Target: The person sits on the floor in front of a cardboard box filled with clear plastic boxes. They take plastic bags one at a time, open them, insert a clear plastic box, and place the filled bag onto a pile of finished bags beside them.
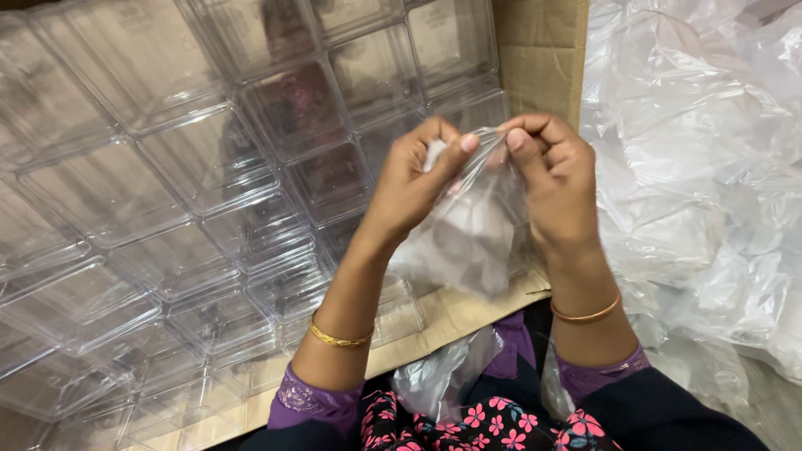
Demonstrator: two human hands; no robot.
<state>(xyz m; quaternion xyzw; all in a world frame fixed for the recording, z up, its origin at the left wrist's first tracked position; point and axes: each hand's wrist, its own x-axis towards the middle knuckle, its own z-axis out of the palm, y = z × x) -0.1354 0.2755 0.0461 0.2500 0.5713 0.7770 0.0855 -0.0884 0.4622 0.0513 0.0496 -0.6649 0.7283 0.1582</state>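
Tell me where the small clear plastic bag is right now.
In the head view the small clear plastic bag hangs centre-right, pinched at its top between the left hand and right hand, above the cardboard box edge.

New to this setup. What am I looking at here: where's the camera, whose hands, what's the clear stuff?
There is no machine: a person works with two bare hands. The single picture comes from a camera worn on the person's head, looking down at them.

The left hand and the right hand both pinch the top edge of a small clear plastic bag, thumbs and forefingers close together. Something pale sits inside the bag, but I cannot tell what it is.

Behind the hands, rows of clear square plastic boxes lie packed side by side in an open brown cardboard carton. On the right lies a heap of crumpled clear plastic sheeting. Each wrist carries a thin gold-coloured bangle.
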